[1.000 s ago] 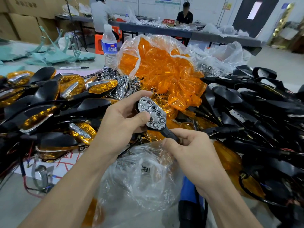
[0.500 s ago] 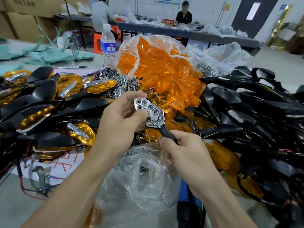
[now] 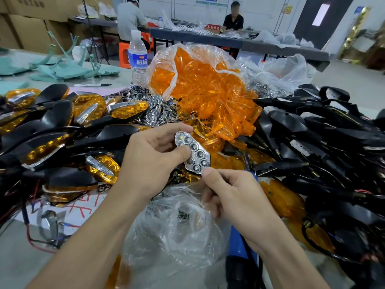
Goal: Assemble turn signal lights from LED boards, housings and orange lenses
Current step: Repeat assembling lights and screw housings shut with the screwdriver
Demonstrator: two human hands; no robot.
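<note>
Nearest, a crumpled clear bag [image 3: 173, 230] and a blue tool handle [image 3: 237, 245] lie on the table [image 3: 12, 257] under the forearms. Just above them, both hands hold one silver plate [image 3: 195, 153] of honeycomb cups in the air. The left hand [image 3: 150, 159] has a closed grip on it, thumb pressed across the middle of its face and fingers curled behind the top. The right hand [image 3: 235, 197] has slid up since a second ago. Then it held a black stem below the plate, and now its thumb tip pinches the plate's lower corner and the stem is out of sight. The plate has also tipped further over. I read this as the plate being pushed home into its black shell, so the orange lens probably comes next. The shell itself is almost wholly hidden by the fingers, and whether the plate sits flush cannot be told. What the right fingers curl round underneath is also hidden. Further out, finished lights [image 3: 52, 130] are piled on the left and black shells with wires [image 3: 312, 142] on the right, both heaps cut off by the edges. Loose silver plates [image 3: 152, 107] lie behind the hands. Beyond them are the bag of orange lenses [image 3: 204, 86] and a water bottle [image 3: 137, 59], and far off two people are at another table [image 3: 270, 45].
</note>
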